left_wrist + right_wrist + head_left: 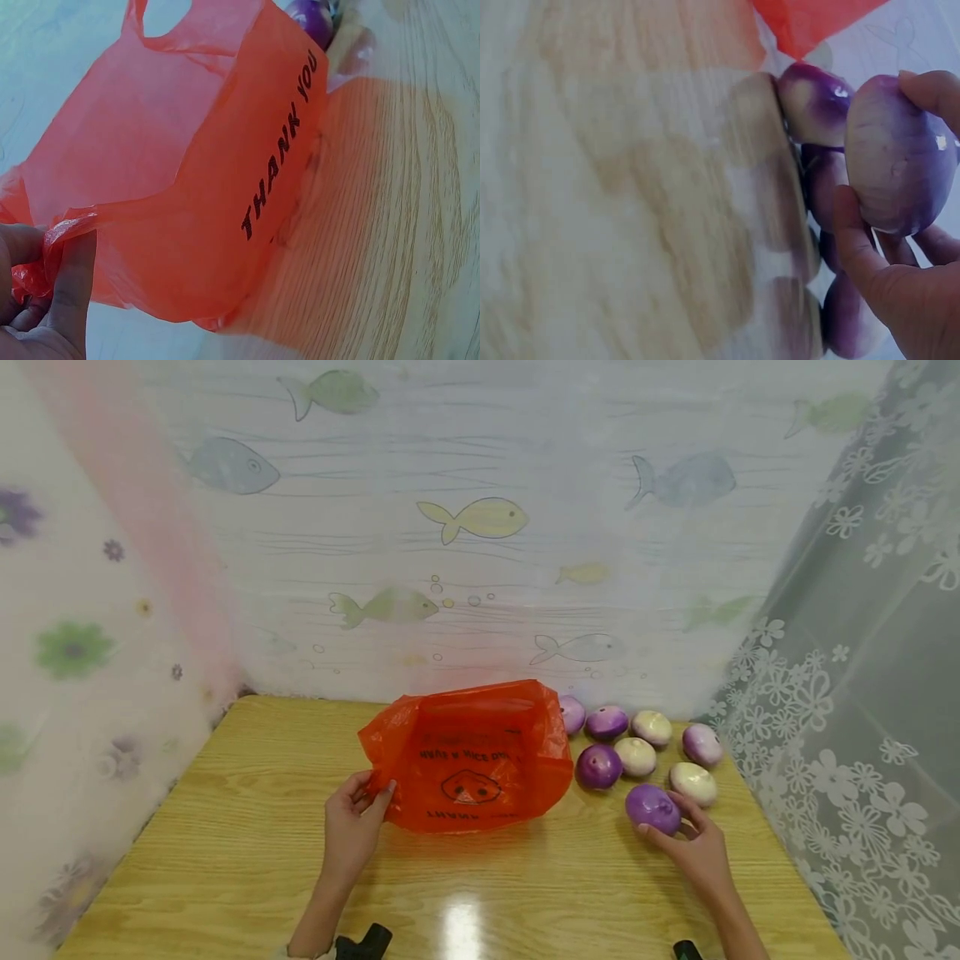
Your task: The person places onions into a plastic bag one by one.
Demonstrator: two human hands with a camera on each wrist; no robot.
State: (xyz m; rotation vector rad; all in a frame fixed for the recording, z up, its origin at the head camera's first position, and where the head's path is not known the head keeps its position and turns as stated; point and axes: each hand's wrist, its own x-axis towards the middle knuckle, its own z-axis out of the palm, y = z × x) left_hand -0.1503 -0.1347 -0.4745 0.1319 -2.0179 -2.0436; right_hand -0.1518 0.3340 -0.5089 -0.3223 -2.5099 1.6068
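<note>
"From the head camera, where's the red bag (480, 743)?"

"Toward the far edge of the table (225, 810), about midway along it, mouth open. The left hand (352, 821) pinches its left side between thumb and fingers."

"And the right hand (697, 850)?"

"Thumb and fingers curl round a purple bulb (651, 808), toward the table's right edge. Seven other bulbs (636, 757), purple or cream, cluster by the far right corner; the leftmost is partly hidden behind the bag. A fish-print curtain (480, 518) hangs beyond the far edge, a lace curtain (885, 693) along the right."

"What does the left wrist camera add?"

"The left fingers grip a bunched strap (75, 221) of the bag. A handle loop (195, 45) rises farther off, and black THANK YOU lettering (281, 146) runs along the side. Part of a bulb shows past the bag."

"And the right wrist camera?"

"The purple bulb, paler on one face, sits between thumb and fingers, seemingly raised off the table. Other bulbs rest behind it; some red bag shows at the top."
</note>
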